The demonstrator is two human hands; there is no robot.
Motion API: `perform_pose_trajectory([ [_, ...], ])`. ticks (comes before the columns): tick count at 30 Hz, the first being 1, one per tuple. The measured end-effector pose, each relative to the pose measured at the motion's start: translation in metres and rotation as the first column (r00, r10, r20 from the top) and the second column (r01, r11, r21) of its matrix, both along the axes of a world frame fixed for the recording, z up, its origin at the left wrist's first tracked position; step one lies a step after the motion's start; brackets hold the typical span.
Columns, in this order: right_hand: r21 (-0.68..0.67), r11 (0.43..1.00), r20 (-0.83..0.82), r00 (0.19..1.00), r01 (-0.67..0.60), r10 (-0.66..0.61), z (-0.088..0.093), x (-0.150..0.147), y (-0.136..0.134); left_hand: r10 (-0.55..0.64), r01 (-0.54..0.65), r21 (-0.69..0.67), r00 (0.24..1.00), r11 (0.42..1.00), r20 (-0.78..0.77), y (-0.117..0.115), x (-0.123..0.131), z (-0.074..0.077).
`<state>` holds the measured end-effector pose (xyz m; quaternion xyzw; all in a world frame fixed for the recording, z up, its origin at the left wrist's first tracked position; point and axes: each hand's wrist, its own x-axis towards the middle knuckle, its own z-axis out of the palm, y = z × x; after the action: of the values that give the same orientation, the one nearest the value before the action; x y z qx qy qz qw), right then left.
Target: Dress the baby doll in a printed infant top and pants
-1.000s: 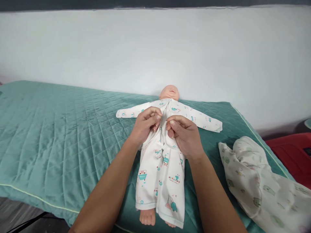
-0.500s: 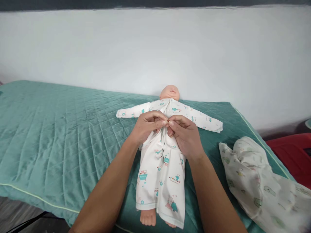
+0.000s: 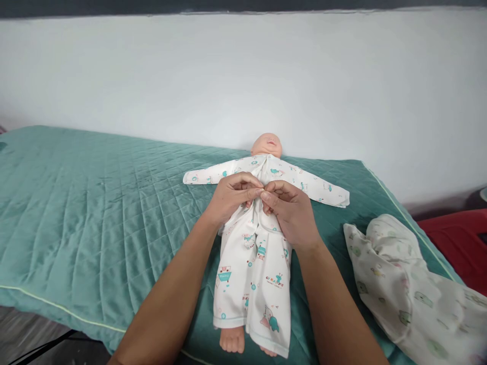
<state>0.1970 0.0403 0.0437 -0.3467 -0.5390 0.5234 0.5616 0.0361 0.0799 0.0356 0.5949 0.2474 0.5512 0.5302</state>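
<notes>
Saw a doll (image 3: 267, 145) laid out on its back on the green quilt (image 3: 114, 213), nearer the right edge than the left, with its smooth, rounded, pinkish head towards the far edge and its bare feet (image 3: 232, 339) towards the near one. Noticed moulded, neatly separated toes below the hems. Found it dressed in a white top (image 3: 323, 187) and wide white trousers (image 3: 266, 284) — both of soft, thin-looking cloth, printed with small teal and coral animals, vehicles and lettering. Noted flat, tapering sleeves stretched out to either side, and straight, tubular legs with a pale teal stitch line around the hems.

Saw the left hand (image 3: 236, 196) and the right hand (image 3: 291, 210) close together over the middle of the body, pinching the front of the top between thumbs and forefingers, with tips touching and remaining fingers curled. Could not make out the exact bit gripped — hidden by the fingertips.

Observed on the quilt a velvety sheen, diamond stitching and pale yellow-green piping along the near and right edges. Saw a limp, deeply folded white cloth (image 3: 407, 294) with faded green motifs heaped across the right edge, a red object (image 3: 456, 243) beyond it, and a plain, smooth wall (image 3: 228, 76) behind the far edge.
</notes>
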Motion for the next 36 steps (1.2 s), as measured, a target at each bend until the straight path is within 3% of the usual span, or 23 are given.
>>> perform_pose_trajectory([
  [4, 0.001, 1.0, -0.02, 1.0, -0.004, 0.005, 0.002, -0.002, -0.001, 0.04, -0.036, -0.055, 0.997, 0.998, 0.072, -0.001, 0.001, 0.001],
  [7, 0.046, 0.982, 0.039, 0.981, 0.186, -0.188, 0.001, -0.006, -0.003, 0.254, -0.247, -0.073, 0.962, 0.966, 0.105, 0.002, 0.002, 0.0],
  [10, 0.262, 0.89, 0.23, 0.871, 0.374, -0.434, -0.001, -0.009, -0.002, 0.5, -0.497, 0.052, 0.859, 0.866, -0.113, 0.006, 0.003, -0.003],
  [12, 0.42, 0.816, 0.375, 0.743, 0.397, -0.554, -0.003, -0.009, 0.0, 0.578, -0.552, 0.173, 0.769, 0.816, -0.273, 0.008, 0.004, -0.005],
  [14, 0.494, 0.778, 0.475, 0.629, 0.389, -0.615, -0.005, -0.008, 0.002, 0.592, -0.536, 0.253, 0.712, 0.805, -0.376, 0.008, 0.005, -0.006],
  [16, 0.507, 0.775, 0.542, 0.56, 0.376, -0.627, -0.007, -0.008, 0.004, 0.563, -0.49, 0.279, 0.705, 0.826, -0.43, 0.007, 0.006, -0.005],
  [19, 0.509, 0.782, 0.63, 0.462, 0.36, -0.624, -0.008, -0.009, 0.004, 0.504, -0.456, 0.218, 0.745, 0.863, -0.436, 0.01, -0.001, -0.005],
  [21, 0.489, 0.785, 0.658, 0.43, 0.38, -0.618, -0.008, -0.01, 0.004, 0.53, -0.523, 0.135, 0.755, 0.842, -0.385, 0.017, -0.013, -0.008],
  [24, 0.433, 0.797, 0.643, 0.476, 0.42, -0.6, -0.005, -0.008, 0.005, 0.632, -0.671, -0.014, 0.705, 0.741, -0.321, 0.031, -0.035, -0.017],
  [26, 0.382, 0.828, 0.623, 0.548, 0.41, -0.559, -0.002, -0.003, 0.006, 0.705, -0.763, -0.054, 0.619, 0.644, -0.346, 0.04, -0.049, -0.024],
  [29, 0.219, 0.9, 0.529, 0.729, 0.377, -0.434, 0.0, 0.019, 0.011, 0.754, -0.82, 0.023, 0.514, 0.572, -0.408, 0.046, -0.06, -0.033],
  [31, 0.119, 0.893, 0.41, 0.798, 0.434, -0.442, -0.001, 0.045, 0.016, 0.769, -0.822, 0.111, 0.463, 0.558, -0.441, 0.045, -0.066, -0.038],
  [33, 0.093, 0.785, 0.365, 0.713, 0.612, -0.599, -0.004, 0.076, 0.021, 0.781, -0.824, 0.172, 0.414, 0.539, -0.467, 0.041, -0.073, -0.043],
  [36, 0.188, 0.552, 0.526, 0.391, 0.812, -0.755, -0.012, 0.112, 0.028, 0.782, -0.818, 0.259, 0.323, 0.514, -0.533, 0.036, -0.083, -0.048],
])
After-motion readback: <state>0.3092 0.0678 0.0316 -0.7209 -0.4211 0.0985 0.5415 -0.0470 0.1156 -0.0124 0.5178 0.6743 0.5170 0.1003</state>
